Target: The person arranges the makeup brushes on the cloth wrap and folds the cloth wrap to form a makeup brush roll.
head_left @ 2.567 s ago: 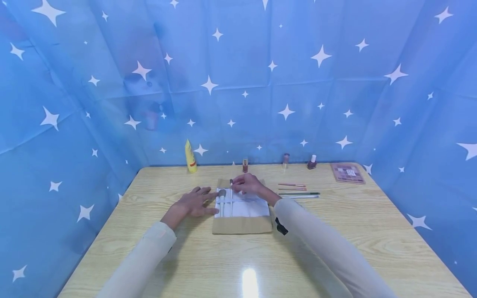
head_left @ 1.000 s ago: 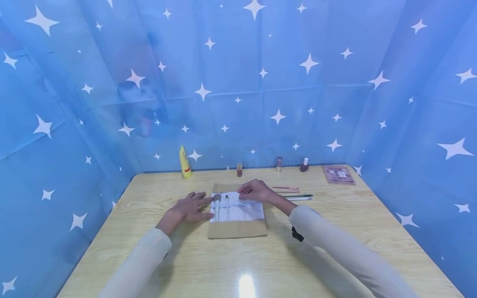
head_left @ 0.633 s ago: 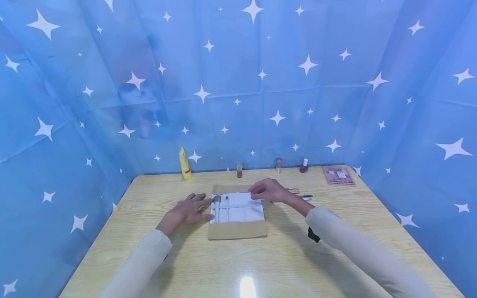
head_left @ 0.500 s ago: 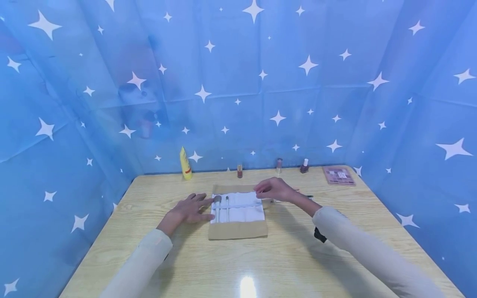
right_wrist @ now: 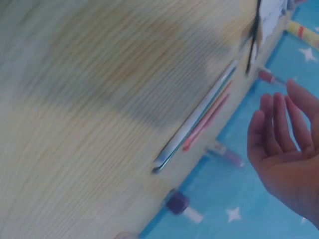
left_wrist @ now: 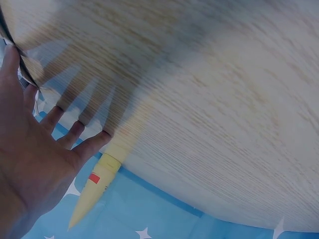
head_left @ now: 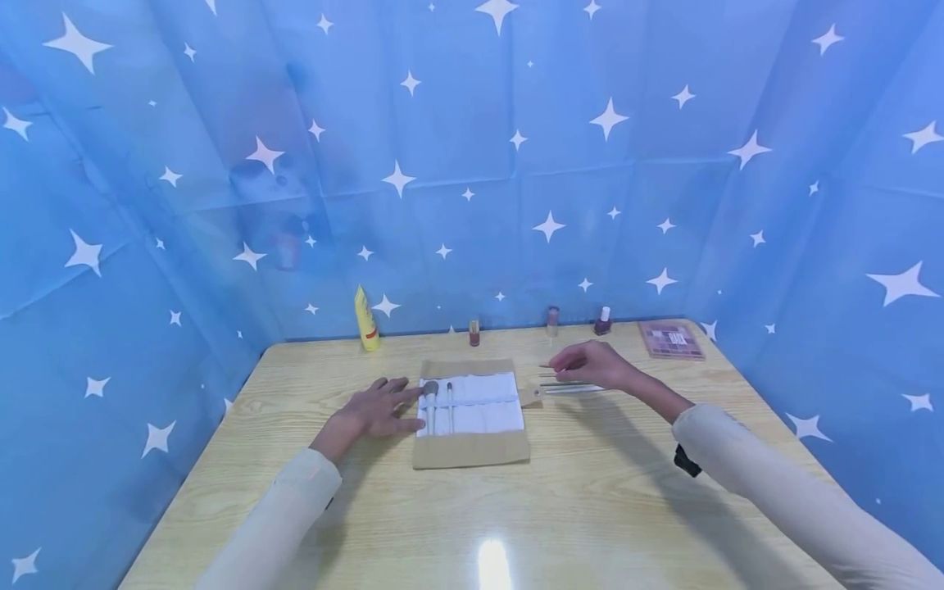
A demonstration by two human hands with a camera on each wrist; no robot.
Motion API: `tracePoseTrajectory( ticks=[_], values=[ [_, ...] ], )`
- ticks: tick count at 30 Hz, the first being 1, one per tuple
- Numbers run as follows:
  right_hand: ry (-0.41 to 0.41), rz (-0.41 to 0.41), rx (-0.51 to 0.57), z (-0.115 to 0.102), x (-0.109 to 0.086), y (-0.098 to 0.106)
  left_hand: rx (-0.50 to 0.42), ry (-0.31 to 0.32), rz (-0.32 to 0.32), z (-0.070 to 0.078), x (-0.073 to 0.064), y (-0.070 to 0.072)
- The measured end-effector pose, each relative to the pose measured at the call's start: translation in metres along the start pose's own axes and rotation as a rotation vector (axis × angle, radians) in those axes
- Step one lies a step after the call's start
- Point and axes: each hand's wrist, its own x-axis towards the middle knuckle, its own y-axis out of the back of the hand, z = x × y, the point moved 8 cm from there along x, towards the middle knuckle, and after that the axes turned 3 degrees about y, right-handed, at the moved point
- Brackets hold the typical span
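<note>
A tan brush roll lies unfolded on the table, its white lining upward. Two makeup brushes, a fluffy one and a thinner one, sit in its left slots. Spread fingers of my left hand rest at the roll's left edge. To the right of the roll, my right hand hovers over several slim sticks, its fingers loosely bent. In the right wrist view a pale stick lies beside a dark green one and thin pink ones; nothing shows between that hand's fingers.
Along the back edge stand a yellow tube, a small reddish bottle, a pinkish clear tube and a dark nail polish bottle. A flat pink palette lies at the back right. Behind hangs a blue star-printed curtain.
My right hand has moved right, from the thinner brush over the roll to above the loose sticks. That brush now lies in its slot. The left hand stays at the roll's edge.
</note>
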Motion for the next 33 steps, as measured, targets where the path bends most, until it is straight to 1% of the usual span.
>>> tracePoseTrajectory(
  ticks=[7,10,14,18,22,27,31,33],
  values=[
    [-0.022,0.028,-0.062,0.025,-0.019,0.021,-0.006,0.001,-0.005,-0.001,0.001,-0.002],
    [-0.029,0.034,-0.065,0.037,-0.027,0.028,0.003,0.007,-0.005,-0.002,0.002,-0.003],
    [-0.012,0.046,-0.069,0.051,-0.039,0.037,0.003,0.005,-0.004,-0.002,0.003,-0.003],
    [0.005,0.064,-0.099,0.06,-0.051,0.043,-0.004,0.005,-0.006,-0.002,0.002,-0.003],
    [0.014,0.063,-0.101,0.066,-0.06,0.044,-0.008,0.008,-0.002,-0.002,0.002,-0.002],
    [0.018,0.063,-0.118,0.071,-0.066,0.042,-0.008,0.012,-0.001,-0.001,0.0,-0.001],
    [-0.017,0.069,-0.138,0.074,-0.069,0.04,-0.009,0.015,-0.003,-0.001,0.001,-0.002],
    [-0.044,0.065,-0.129,0.075,-0.07,0.039,-0.009,0.015,0.0,-0.002,0.001,-0.001]
  ],
)
